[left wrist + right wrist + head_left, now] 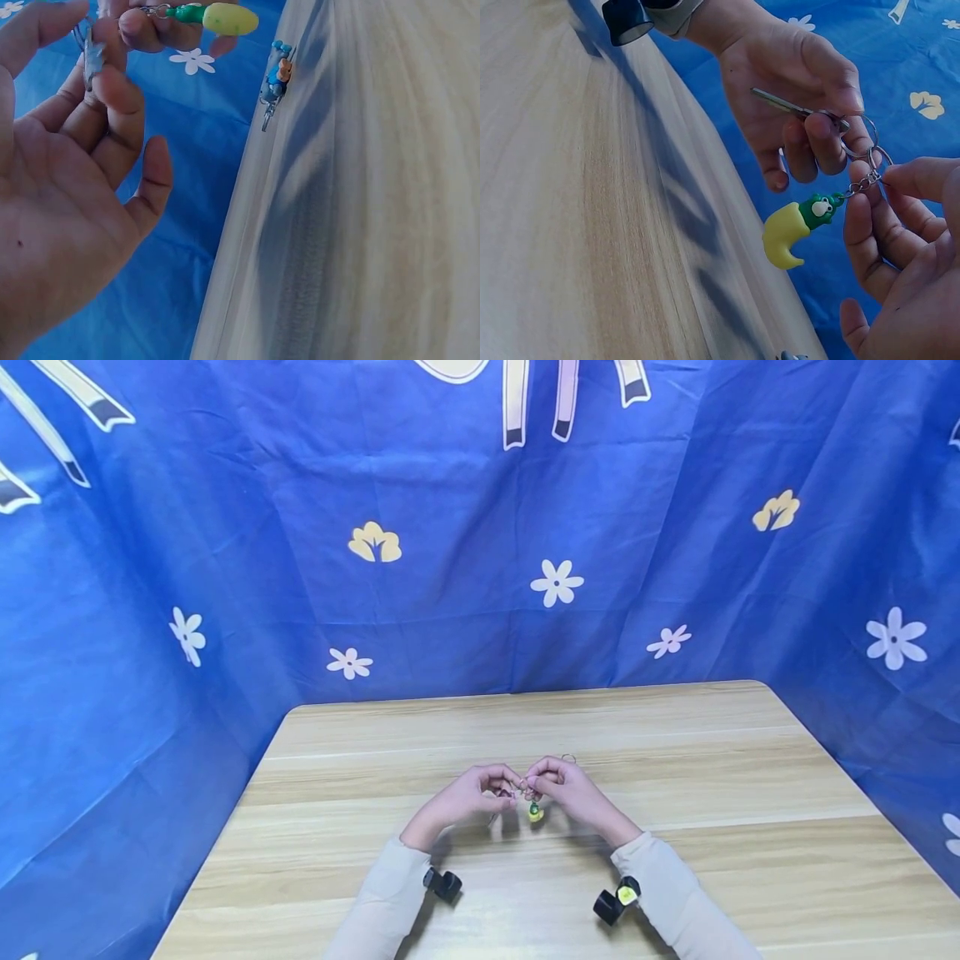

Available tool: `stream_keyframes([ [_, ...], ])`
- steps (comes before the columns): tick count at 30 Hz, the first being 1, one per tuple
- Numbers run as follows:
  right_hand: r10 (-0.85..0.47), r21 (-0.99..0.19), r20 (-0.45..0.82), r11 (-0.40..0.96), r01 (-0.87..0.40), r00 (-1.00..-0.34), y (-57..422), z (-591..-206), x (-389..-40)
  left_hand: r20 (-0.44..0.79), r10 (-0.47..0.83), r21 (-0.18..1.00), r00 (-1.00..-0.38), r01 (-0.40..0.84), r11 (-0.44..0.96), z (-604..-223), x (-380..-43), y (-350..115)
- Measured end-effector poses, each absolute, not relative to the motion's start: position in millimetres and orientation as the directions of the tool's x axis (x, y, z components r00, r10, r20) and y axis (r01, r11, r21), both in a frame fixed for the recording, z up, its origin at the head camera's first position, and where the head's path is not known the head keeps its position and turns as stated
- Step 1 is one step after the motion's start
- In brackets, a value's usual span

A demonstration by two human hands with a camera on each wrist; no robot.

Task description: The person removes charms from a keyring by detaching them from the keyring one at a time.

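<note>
My left hand (468,795) pinches a metal key ring (873,129) between thumb and fingers, and a silver key (778,100) sticks out across its fingers. Opposite it, my right hand (576,795) pinches the split ring of a keychain (888,156). From that ring a short chain (865,182) carries a yellow and green figure charm (781,234) with white eyes, dangling below the fingers. In the right wrist view the two rings meet and overlap between the fingertips. Both hands are raised over the table's middle, close together.
Another keychain, with a blue and orange figure (277,77) and a metal clasp, lies on the wooden table (360,860). In the head view a thin ring (568,757) shows just behind the right hand. Blue patterned cloth (465,610) surrounds the table's back and sides.
</note>
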State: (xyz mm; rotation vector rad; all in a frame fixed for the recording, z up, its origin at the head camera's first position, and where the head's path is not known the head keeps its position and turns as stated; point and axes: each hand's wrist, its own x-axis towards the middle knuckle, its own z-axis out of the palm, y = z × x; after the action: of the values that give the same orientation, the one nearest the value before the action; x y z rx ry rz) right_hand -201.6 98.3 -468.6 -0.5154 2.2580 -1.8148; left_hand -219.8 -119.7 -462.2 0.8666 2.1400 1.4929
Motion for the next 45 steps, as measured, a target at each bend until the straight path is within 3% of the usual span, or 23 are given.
stream_keyframes([
  [6, -0.385, -0.976, 0.063, 0.167, -0.137, -0.921, 98, -469, -202, 0.039, 0.709, 0.940, -0.705, 0.267, 0.214, -465, -222, -121],
  [16, -0.393, -0.968, 0.077, 0.192, -0.163, -0.916, 97, -473, -200, 0.027, 0.707, 0.957, -0.707, 0.222, 0.185, -466, -220, -123],
  [32, -0.442, -0.886, 0.256, 0.250, -0.392, -0.860, 95, -473, -193, -0.006, 0.608, 0.937, -0.794, 0.208, 0.281, -468, -221, -124],
  [39, -0.424, -0.902, 0.220, 0.255, -0.349, -0.879, 90, -469, -190, 0.032, 0.571, 0.946, -0.820, 0.209, 0.247, -468, -222, -124],
  [45, -0.415, -0.925, 0.190, 0.227, -0.304, -0.890, 88, -470, -190, 0.061, 0.596, 0.962, -0.801, 0.206, 0.177, -465, -222, -122],
])
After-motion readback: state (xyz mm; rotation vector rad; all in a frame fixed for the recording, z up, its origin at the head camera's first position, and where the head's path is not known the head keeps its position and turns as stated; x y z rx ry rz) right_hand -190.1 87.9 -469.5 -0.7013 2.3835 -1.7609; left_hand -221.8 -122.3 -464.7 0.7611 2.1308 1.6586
